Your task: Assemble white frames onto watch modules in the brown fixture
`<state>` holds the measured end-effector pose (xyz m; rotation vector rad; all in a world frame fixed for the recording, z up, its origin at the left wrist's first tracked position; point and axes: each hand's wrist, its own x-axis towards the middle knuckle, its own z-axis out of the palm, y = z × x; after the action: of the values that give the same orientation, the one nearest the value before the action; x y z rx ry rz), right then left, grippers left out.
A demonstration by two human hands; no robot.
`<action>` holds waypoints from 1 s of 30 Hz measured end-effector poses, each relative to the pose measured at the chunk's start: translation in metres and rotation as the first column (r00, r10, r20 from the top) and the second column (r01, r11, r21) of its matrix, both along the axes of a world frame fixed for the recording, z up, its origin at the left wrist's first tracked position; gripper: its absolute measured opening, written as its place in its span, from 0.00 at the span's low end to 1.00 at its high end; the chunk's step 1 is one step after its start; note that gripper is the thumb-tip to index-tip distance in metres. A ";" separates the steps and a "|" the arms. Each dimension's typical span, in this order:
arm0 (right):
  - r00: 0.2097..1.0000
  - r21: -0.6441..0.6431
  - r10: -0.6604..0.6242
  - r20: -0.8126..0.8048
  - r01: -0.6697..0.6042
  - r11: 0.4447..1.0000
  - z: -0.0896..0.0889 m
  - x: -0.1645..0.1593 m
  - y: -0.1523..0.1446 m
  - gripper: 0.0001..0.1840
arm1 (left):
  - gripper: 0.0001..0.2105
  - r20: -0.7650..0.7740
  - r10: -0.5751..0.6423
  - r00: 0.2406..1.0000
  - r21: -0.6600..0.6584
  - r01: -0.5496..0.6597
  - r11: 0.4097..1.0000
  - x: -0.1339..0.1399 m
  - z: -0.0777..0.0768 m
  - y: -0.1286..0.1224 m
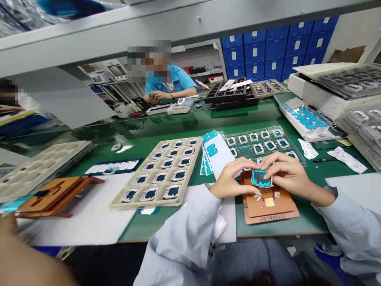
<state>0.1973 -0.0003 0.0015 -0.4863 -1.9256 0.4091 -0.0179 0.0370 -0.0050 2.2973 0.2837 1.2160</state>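
Between my two hands is a small rounded-square part (258, 178) with a pale frame, a blue border and a dark centre. My left hand (230, 178) grips its left edge, thumb below and fingers above. On the right side, my right hand (282, 172) closes on the same part, with fingertips over its face. Directly beneath sits a brown fixture plate (270, 212) with a yellow patch and black lettering along its front edge. Behind my hands, a clear tray (247, 147) holds several similar framed parts.
A beige tray (195, 171) of framed parts lies left of centre, beside blue sticker sheets (205, 169). Another brown fixture (50, 194) stands at left, near a blurred arm of another person (26, 254). A co-worker (175, 81) sits opposite. Stacked trays (363, 127) line the right.
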 end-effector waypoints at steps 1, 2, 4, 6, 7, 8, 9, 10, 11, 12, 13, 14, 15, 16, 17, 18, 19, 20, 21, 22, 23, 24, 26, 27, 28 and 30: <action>1.000 -0.001 -0.012 -0.002 0.012 1.000 0.000 0.000 0.000 0.15 | 0.25 0.006 0.017 1.000 0.028 -0.017 0.999 0.000 0.000 0.000; 1.000 -0.002 -0.025 -0.006 0.025 1.000 0.000 -0.001 0.000 0.14 | 0.23 0.014 0.038 0.999 0.052 -0.038 0.998 0.001 0.001 0.000; 0.998 -0.016 -0.057 -0.017 0.056 0.998 -0.001 -0.001 0.001 0.13 | 0.22 0.028 0.081 0.996 0.076 -0.083 0.994 0.002 0.001 0.000; 0.996 -0.053 -0.084 -0.024 0.082 0.995 -0.002 -0.002 0.001 0.14 | 0.22 0.043 0.124 0.991 0.070 -0.127 0.989 0.001 0.000 0.000; 0.995 -0.073 -0.094 -0.024 0.092 0.993 -0.002 -0.002 0.001 0.14 | 0.22 0.053 0.145 0.988 0.062 -0.148 0.987 0.001 0.000 0.000; 0.995 -0.089 -0.101 -0.024 0.098 0.991 -0.003 -0.002 0.001 0.15 | 0.22 0.065 0.162 0.985 0.058 -0.165 0.985 0.001 0.000 0.000; 0.994 -0.099 -0.104 -0.021 0.102 0.990 -0.003 -0.002 0.001 0.14 | 0.22 0.078 0.176 0.981 0.058 -0.181 0.982 0.000 -0.001 0.000; 0.994 -0.100 -0.105 -0.015 0.103 0.990 -0.004 -0.002 0.001 0.13 | 0.21 0.089 0.191 0.978 0.064 -0.197 0.978 0.000 -0.001 -0.001; 0.995 -0.096 -0.104 -0.010 0.102 0.990 -0.004 -0.001 0.001 0.12 | 0.21 0.099 0.203 0.974 0.067 -0.210 0.975 0.000 -0.001 -0.001; 0.995 -0.091 -0.102 -0.007 0.101 0.991 -0.004 -0.001 0.001 0.11 | 0.21 0.107 0.211 0.972 0.065 -0.219 0.974 -0.001 -0.001 -0.001; 0.995 -0.085 -0.097 -0.005 0.096 0.992 -0.005 -0.001 0.002 0.10 | 0.21 0.112 0.215 0.970 0.056 -0.222 0.973 -0.001 -0.001 -0.001; 0.996 -0.078 -0.090 -0.004 0.089 0.993 -0.005 0.000 0.002 0.10 | 0.21 0.116 0.215 0.970 0.043 -0.221 0.974 -0.001 -0.001 -0.001; 0.997 -0.068 -0.082 -0.006 0.081 0.994 -0.005 0.000 0.002 0.10 | 0.20 0.117 0.210 0.971 0.031 -0.215 0.976 -0.001 -0.001 -0.001; 0.997 -0.059 -0.075 -0.007 0.074 0.995 -0.005 0.000 0.002 0.10 | 0.20 0.119 0.201 0.972 0.024 -0.205 0.978 0.000 -0.001 0.000; 0.998 -0.051 -0.070 -0.008 0.069 0.996 -0.005 0.000 0.003 0.11 | 0.20 0.121 0.190 0.974 0.028 -0.195 0.980 0.000 -0.001 0.000; 0.998 -0.046 -0.069 -0.008 0.069 0.997 -0.005 0.000 0.003 0.12 | 0.20 0.122 0.178 0.976 0.043 -0.184 0.982 0.001 -0.001 0.000; 0.997 -0.045 -0.073 -0.009 0.073 0.996 -0.005 0.001 0.003 0.13 | 0.20 0.121 0.163 0.979 0.065 -0.172 0.983 0.001 0.000 0.000; 0.997 -0.047 -0.076 -0.013 0.075 0.996 -0.004 0.001 0.003 0.13 | 0.20 0.115 0.147 0.982 0.089 -0.158 0.983 0.002 0.000 0.000; 0.997 -0.051 -0.075 -0.019 0.074 0.996 -0.004 0.001 0.003 0.14 | 0.19 0.104 0.134 0.986 0.113 -0.145 0.983 0.002 0.000 0.000; 0.997 -0.056 -0.069 -0.026 0.067 0.996 -0.004 0.001 0.003 0.15 | 0.18 0.092 0.123 0.988 0.137 -0.135 0.981 0.003 0.000 0.000; 0.998 -0.060 -0.062 -0.034 0.060 0.996 -0.003 0.001 0.002 0.15 | 0.16 0.082 0.117 0.990 0.158 -0.129 0.979 0.003 0.001 0.000; 0.998 -0.067 -0.056 -0.041 0.053 0.996 -0.003 0.001 0.002 0.15 | 0.15 0.078 0.113 0.990 0.177 -0.126 0.976 0.003 0.001 0.000; 0.997 -0.078 -0.055 -0.048 0.051 0.996 -0.002 0.001 0.001 0.15 | 0.10 0.083 0.111 0.990 0.206 -0.126 0.970 0.002 0.001 0.001; 0.997 -0.082 -0.061 -0.051 0.056 0.995 -0.002 0.001 0.001 0.15 | 0.08 0.084 0.109 0.991 0.214 -0.124 0.969 0.001 0.001 0.001; 0.996 -0.084 -0.065 -0.055 0.060 0.995 -0.002 0.001 0.001 0.15 | 0.06 0.081 0.105 0.991 0.217 -0.121 0.969 0.001 0.001 0.001; 0.996 -0.081 -0.065 -0.061 0.060 0.995 -0.002 0.001 0.001 0.15 | 0.04 0.070 0.100 0.993 0.206 -0.112 0.972 0.000 0.001 0.001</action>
<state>0.1980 0.0002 -0.0008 -0.5776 -1.8331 0.4566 -0.0181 0.0382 -0.0041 2.4458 0.2714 1.4252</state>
